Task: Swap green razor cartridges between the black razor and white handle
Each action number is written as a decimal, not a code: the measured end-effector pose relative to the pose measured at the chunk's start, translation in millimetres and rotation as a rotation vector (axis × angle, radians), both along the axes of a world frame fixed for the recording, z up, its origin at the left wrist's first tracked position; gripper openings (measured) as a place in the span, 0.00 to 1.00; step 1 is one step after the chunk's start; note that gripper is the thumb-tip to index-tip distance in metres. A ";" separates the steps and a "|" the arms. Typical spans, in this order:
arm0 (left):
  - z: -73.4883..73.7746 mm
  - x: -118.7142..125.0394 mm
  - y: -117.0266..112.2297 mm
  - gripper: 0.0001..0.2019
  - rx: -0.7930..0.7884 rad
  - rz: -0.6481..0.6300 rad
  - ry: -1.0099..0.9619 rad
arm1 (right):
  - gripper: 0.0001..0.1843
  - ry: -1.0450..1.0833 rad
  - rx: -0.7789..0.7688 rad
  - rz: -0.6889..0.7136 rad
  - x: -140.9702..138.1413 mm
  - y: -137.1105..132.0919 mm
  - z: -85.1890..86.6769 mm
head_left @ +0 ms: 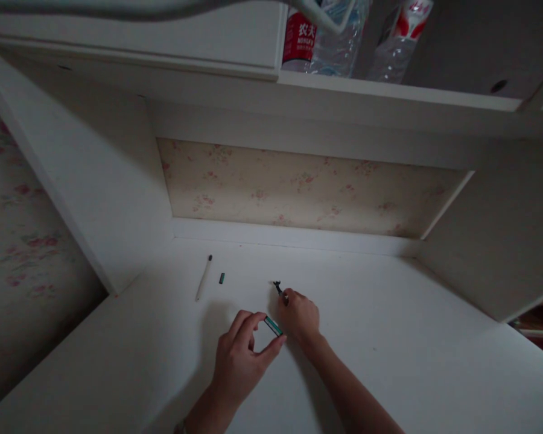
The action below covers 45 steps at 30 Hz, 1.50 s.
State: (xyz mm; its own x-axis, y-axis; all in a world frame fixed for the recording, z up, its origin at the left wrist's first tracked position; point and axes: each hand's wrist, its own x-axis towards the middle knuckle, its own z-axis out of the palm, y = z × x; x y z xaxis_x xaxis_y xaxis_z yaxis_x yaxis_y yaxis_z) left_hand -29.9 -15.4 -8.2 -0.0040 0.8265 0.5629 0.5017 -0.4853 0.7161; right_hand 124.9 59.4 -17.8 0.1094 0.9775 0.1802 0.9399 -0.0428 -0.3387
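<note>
My left hand [244,352] pinches a razor cartridge [273,326], green with dark edges, by its two ends between thumb and fingers. Just to its right, my right hand [300,313] is closed around a dark razor handle [278,288]. The handle's forked head points away from me and bears no cartridge; the hand hides its lower part. On the white desk beyond my left hand lies a second small green and dark cartridge [221,278]. Left of that is a slim white stick [203,278] with a black tip, its exact kind unclear.
The white desk [380,361] is bounded by side panels [90,163] and a floral-papered back wall [271,187]. Overhead, a shelf holds a red-labelled plastic bottle [298,39] and another clear bottle [396,48]. A pale curved bar [163,7] crosses the top.
</note>
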 end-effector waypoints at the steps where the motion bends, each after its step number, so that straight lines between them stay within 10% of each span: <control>1: 0.6 -0.1 -0.4 0.16 -0.001 -0.003 0.000 | 0.13 -0.009 -0.005 -0.006 -2.1 3.5 -1.4; 26: 0.4 -0.6 0.4 0.16 0.158 0.025 0.179 | 0.17 0.236 0.076 0.077 -4.0 5.0 -17.3; 32: 2.3 -0.4 2.4 0.16 0.162 0.056 0.176 | 0.20 0.499 0.118 0.098 3.0 -8.0 -15.4; 39: -0.8 -0.4 3.1 0.16 0.161 0.037 0.195 | 0.18 1.360 -0.036 0.180 14.9 -42.6 -13.3; 45: -2.4 0.9 2.1 0.16 0.116 0.017 0.246 | 0.15 1.481 -0.105 0.366 12.1 -56.0 -0.9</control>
State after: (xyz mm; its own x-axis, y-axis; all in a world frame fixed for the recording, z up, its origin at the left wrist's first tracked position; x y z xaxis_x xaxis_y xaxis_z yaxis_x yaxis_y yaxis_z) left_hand -29.0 -13.3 -10.6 0.1310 0.7573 0.6398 0.6627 -0.5468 0.5117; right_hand 136.9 3.4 -18.7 -0.1197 0.9910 0.0599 -0.2660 0.0261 -0.9636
